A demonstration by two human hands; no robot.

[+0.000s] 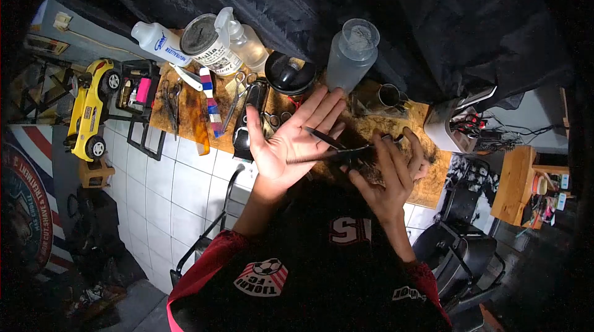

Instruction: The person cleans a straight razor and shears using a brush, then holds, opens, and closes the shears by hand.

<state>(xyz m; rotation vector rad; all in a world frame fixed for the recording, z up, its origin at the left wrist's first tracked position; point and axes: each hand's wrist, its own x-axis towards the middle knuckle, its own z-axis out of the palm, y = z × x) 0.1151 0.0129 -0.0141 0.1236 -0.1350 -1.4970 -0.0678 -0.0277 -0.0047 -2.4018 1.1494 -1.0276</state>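
My left hand [298, 140] is open with the palm up and the fingers stretched out above the table's near side. In my right hand [391, 171] is a pair of thinning scissors [328, 154], my fingers curled round the handles. The blades stand apart and point left over my left palm; one edge has comb-like teeth. I cannot tell whether the blades touch the skin. Close behind my left hand lie a black hair clipper [243, 136] and another pair of scissors [276, 120]. Beyond my fingertips stands a tall translucent jar [352, 63].
The wooden table [427, 177] also bears a white bottle [159, 41], a lidded tub [210, 47], a spray bottle [247, 46], a black bowl [289, 75], and a brown comb [200, 125]. A yellow toy car [90, 112] is at left, a black chair [458, 258] at right.
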